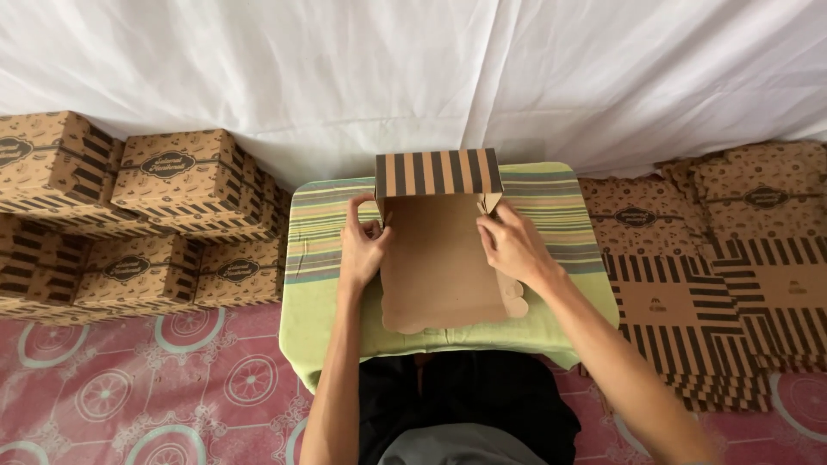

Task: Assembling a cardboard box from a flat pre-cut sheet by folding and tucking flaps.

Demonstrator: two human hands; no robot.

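You have one half-folded cardboard box [435, 258] on the striped-cloth surface [551, 207], its striped back wall standing upright. Your left hand [362, 245] curls around its left side flap, fingers pinching the edge; your right hand [510, 245] presses on the right flap, fingers bent over it. At your left, at least five finished boxes [185, 176] are stacked, some cut off by the frame. At your right lie two piles of flat blanks [689, 301], too many to count.
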